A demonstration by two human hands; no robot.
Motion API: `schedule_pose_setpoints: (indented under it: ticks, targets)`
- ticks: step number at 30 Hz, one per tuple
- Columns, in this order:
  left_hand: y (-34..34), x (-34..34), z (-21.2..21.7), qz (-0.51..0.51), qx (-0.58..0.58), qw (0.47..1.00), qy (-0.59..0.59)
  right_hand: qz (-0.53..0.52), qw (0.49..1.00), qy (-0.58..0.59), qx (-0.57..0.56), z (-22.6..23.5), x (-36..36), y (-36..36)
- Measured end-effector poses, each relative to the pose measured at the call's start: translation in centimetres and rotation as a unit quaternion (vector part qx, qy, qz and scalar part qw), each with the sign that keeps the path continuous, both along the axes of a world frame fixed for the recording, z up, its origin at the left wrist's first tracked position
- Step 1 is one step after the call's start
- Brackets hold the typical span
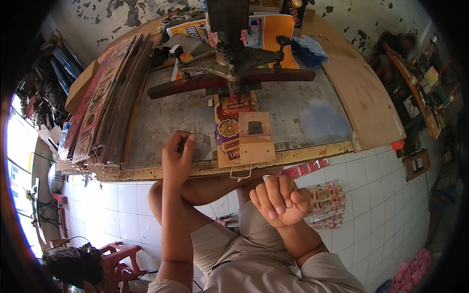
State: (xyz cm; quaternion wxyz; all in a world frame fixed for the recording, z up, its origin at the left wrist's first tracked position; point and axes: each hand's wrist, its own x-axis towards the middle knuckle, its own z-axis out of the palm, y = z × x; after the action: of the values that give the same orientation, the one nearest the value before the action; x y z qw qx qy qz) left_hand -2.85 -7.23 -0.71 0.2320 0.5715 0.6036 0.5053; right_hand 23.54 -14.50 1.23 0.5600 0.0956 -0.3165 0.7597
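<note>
My left hand (pixel 178 157) is curled over the near edge of the worktable, left of a printed card strip (pixel 223 141). Its thumb rests close to the bent forefinger, and nothing shows in it. Above my lap, my right hand (pixel 281 201) is folded into a loose fist, with fingertips toward the palm and nothing visible in them. The colourful strip lies lengthwise under a dark metal press (pixel 233 63) with a wide crossbar. On the strip's right side sits a tan wooden block (pixel 256 150), whose upper part has a dark slot. A white cord loop (pixel 241 172) hangs at the table edge.
Long printed card sheets (pixel 100 105) and boards stand stacked along the table's left. Papers and an orange sheet (pixel 281 36) lie behind the press. Packs of printed sachets (pixel 326 200) lie on the tiled floor to the right; a red stool (pixel 122 259) stands lower left.
</note>
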Motion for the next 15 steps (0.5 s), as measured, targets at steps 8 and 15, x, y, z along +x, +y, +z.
schedule_pose_setpoints:
  ticks: [8,15]
  targets:
    - [0.03,-0.08,-0.12,-0.003,0.004,1.0,-0.005,0.0,1.0,0.004,0.006,0.38,-0.18,-0.03]
    - [-0.01,0.02,-0.05,-0.01,0.017,1.0,-0.007,0.003,1.0,-0.001,0.009,0.39,-0.11,-0.07]
